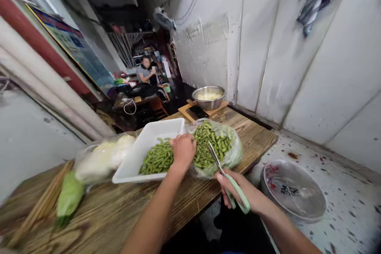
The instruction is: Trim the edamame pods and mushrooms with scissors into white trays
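My right hand (235, 190) holds scissors (216, 159) with pale green handles, their blades pointing up and forward over a clear plastic bag (237, 151) of green soybean pods (219, 149). My left hand (183, 149) is between that bag and a white plastic tray (131, 176), above the tray's right side. Its fingers look curled down and closed, and what they hold, if anything, is hidden. More soybean pods (156, 156) lie in the near part of the tray. Both containers stand on a wooden table (143, 210).
At the left are a bag of pale vegetables (102, 156), a green wrapped bundle (70, 194) and thin sticks (41, 202). A steel bowl (208, 104) and a black phone (197, 112) rest on a board behind. Round basins (309, 196) stand on the floor right. A person (144, 73) sits far back.
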`<state>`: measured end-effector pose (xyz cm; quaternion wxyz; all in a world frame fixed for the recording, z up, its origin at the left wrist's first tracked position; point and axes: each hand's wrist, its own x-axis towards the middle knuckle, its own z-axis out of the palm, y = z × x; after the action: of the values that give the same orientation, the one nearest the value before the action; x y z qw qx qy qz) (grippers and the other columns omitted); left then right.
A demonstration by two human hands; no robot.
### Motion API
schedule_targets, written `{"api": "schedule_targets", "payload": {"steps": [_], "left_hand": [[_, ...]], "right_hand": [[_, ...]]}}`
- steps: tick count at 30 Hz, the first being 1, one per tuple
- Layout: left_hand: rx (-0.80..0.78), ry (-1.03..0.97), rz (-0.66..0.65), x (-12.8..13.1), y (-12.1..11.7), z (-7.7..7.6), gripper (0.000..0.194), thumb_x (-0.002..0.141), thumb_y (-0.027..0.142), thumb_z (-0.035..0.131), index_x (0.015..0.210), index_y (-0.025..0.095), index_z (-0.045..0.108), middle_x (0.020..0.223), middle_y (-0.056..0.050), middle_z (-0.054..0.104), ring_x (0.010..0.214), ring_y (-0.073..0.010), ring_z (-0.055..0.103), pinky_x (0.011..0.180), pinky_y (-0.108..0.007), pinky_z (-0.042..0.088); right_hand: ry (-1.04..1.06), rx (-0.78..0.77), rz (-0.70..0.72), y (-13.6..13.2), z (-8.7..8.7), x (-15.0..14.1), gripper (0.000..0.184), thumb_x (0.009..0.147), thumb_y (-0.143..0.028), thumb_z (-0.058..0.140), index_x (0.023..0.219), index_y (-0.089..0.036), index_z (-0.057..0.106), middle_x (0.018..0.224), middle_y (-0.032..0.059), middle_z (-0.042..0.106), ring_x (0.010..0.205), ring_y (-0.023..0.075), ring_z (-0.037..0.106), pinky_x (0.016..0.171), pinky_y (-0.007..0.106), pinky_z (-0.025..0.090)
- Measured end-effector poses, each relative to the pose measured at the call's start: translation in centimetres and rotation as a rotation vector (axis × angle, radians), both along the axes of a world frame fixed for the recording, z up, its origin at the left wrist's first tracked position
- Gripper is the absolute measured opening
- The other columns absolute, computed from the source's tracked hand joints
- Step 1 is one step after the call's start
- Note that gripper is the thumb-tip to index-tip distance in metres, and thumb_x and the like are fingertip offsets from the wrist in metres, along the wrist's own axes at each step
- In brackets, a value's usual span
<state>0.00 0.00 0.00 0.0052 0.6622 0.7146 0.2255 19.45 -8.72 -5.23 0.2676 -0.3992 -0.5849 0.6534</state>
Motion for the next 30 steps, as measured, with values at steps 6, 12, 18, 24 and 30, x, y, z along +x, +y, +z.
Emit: {"api": "schedule_targets", "payload": {"steps": [6,12,18,24,30], "left_hand": [[-0.070,-0.597,-0.249,0.3,-3.7,-1.1,0.026,0.080,0.026,0.064,0.099,0.014,0.077,0.082,-0.006,0.077,0.075,-0.0200,0.067,0.074,-0.030,0.051],[-0.004,-0.794,-0.224,1.0,-5.9,-0.3,0.028,0.076,0.036,0.067,0.091,0.017,0.080,0.089,-0.007,0.080,0.080,-0.0220,0.071,0.076,-0.032,0.053],[0.007,-0.826,-0.189,1.1,-6.2,0.0,0.023,0.072,0.034,0.069,0.084,0.017,0.080,0.084,-0.007,0.080,0.077,-0.0218,0.070,0.074,-0.032,0.052],[-0.035,-0.905,-0.159,1.1,-5.9,-0.1,0.015,0.069,0.028,0.073,0.077,0.018,0.079,0.080,-0.006,0.078,0.075,-0.0197,0.067,0.073,-0.030,0.050],[0.023,-1.239,-0.115,1.1,-5.6,0.1,0.023,0.061,0.031,0.082,0.078,0.017,0.074,0.069,0.001,0.069,0.063,-0.0113,0.059,0.064,-0.024,0.047]], "right_hand": [[-0.156,0.194,-0.062,0.5,1.2,0.8,0.052,0.092,-0.072,0.046,0.087,-0.020,0.053,0.051,-0.0066,0.047,0.042,0.0091,0.049,0.041,0.018,0.039],[-0.157,0.208,0.002,0.2,2.5,0.9,0.048,0.092,-0.067,0.050,0.087,-0.020,0.053,0.052,-0.0063,0.048,0.042,0.0089,0.049,0.040,0.017,0.039],[-0.123,0.186,0.008,0.0,2.8,0.5,0.050,0.091,-0.069,0.051,0.080,-0.020,0.050,0.049,-0.0071,0.046,0.039,0.0076,0.045,0.038,0.017,0.036],[-0.136,0.088,-0.038,0.2,2.0,0.0,0.050,0.086,-0.070,0.057,0.078,-0.022,0.046,0.044,-0.0092,0.043,0.033,0.0088,0.044,0.032,0.017,0.034],[-0.067,0.098,0.048,0.4,2.3,0.2,0.059,0.084,-0.081,0.046,0.081,-0.022,0.044,0.054,-0.0076,0.048,0.041,0.0091,0.047,0.042,0.022,0.041]]}}
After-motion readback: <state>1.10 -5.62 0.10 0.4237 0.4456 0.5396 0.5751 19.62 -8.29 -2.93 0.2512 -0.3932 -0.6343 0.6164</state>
